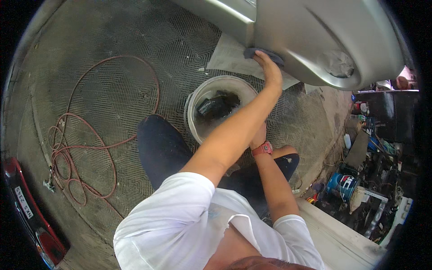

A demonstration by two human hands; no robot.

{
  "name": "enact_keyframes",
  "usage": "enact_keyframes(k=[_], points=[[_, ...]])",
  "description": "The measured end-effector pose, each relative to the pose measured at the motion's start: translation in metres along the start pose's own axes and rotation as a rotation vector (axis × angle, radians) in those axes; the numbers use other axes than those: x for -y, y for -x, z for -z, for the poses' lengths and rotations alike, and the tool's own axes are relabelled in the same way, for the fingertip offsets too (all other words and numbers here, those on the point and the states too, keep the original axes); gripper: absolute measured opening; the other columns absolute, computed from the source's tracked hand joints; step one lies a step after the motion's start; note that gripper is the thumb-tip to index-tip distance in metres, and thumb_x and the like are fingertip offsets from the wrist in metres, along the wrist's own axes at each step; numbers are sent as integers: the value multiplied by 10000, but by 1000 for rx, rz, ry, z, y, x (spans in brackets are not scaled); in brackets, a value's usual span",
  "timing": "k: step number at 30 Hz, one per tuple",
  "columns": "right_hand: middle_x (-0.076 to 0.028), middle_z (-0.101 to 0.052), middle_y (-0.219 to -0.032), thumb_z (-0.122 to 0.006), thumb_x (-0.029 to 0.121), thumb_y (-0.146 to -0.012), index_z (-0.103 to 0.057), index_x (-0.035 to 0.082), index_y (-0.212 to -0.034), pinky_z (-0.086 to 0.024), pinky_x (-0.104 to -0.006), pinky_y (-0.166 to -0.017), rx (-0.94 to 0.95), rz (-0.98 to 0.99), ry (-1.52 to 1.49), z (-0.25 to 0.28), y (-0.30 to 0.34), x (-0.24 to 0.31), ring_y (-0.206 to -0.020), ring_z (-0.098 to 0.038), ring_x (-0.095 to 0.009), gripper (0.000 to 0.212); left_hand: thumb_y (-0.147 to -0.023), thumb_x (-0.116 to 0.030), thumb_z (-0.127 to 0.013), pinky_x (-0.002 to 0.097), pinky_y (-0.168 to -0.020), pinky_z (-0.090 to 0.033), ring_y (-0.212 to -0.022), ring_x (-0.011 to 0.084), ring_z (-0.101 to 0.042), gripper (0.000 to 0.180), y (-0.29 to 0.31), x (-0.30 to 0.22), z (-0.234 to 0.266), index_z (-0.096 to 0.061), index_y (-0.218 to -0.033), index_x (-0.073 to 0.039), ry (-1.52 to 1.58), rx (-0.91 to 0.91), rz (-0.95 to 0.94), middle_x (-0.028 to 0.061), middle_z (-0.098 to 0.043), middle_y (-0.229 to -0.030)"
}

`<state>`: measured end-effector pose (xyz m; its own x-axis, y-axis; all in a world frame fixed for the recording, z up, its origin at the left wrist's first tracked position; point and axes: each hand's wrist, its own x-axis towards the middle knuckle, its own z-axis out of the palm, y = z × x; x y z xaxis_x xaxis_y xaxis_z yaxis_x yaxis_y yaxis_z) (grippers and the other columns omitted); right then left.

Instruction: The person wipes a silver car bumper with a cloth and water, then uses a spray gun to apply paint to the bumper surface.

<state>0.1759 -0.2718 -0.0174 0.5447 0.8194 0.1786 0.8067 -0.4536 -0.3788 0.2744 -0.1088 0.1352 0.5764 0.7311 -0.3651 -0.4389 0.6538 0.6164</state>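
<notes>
My left hand [269,69] reaches far forward and presses a dark grey scuffing pad [252,53] against the lower edge of a silver-grey car bumper [297,36]. Its fingers lie over the pad. Below that arm, my right hand [258,136], with a red watch at the wrist, is near my knee and the bucket's rim. The left forearm covers most of its fingers, so what it holds, if anything, is hidden. A pale round bucket [194,128] stands between my knees and the bumper. Inside it are cloudy water and a dark, wet-looking thing [218,105].
Sheets of paper [229,56] lie under the bumper. A reddish hose [112,146] coils over the ridged floor at left. A red car part with a plate [27,207] lies far left. At right are cluttered tools, parts and a blue can [339,185].
</notes>
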Motion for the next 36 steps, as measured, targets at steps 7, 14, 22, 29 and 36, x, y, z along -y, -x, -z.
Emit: enact_keyframes(k=[7,14,22,29,36], points=[[-150,-788,-1147,-751,364,-1040,-794,86,-1165,-549,-464,-996,3,-259,-187,-33,16,-19,-1101,-724,-362,308,-1195,-584,-288,567,-1384,-68,-1701,517,7,898,58,13,-16,35,-1760,34,-462,92,-94,372,65,-1814],[-198,-782,-1006,-776,335,-1000,-780,60,-1064,-593,-525,-755,-119,-107,-190,14,-5,29,-861,-749,-437,282,-1163,-280,-463,650,-1312,-237,-1609,553,-259,572,-28,-121,38,-500,-1597,92,-1213,-130,-1127,359,-118,-1812],[-163,-783,-1177,-768,275,-1014,-775,72,-1148,-529,-542,-1027,-555,-155,-293,20,-1,33,-1165,-715,-417,243,-1093,-198,-599,599,-1319,-251,-1551,618,-333,667,24,-51,26,-393,-1635,131,-928,-149,-824,439,-291,-1721],[-178,-599,-1603,-619,455,-1141,-539,-10,-1597,-382,-430,-1255,-268,-828,-1069,-4,8,-63,-1461,-553,-293,656,-1104,-186,-670,404,-1270,-399,-1493,322,-565,605,83,-81,63,-506,-1595,127,-470,206,-232,257,-587,-1611],[-144,-424,-1754,-495,629,-1159,-413,82,-1712,-331,-556,-1286,-105,-873,-1495,10,61,13,-1577,-417,-309,783,-1126,-208,-675,355,-1176,-488,-1318,232,-679,460,155,-156,193,-650,-1503,52,-629,208,-154,142,-730,-1435]])
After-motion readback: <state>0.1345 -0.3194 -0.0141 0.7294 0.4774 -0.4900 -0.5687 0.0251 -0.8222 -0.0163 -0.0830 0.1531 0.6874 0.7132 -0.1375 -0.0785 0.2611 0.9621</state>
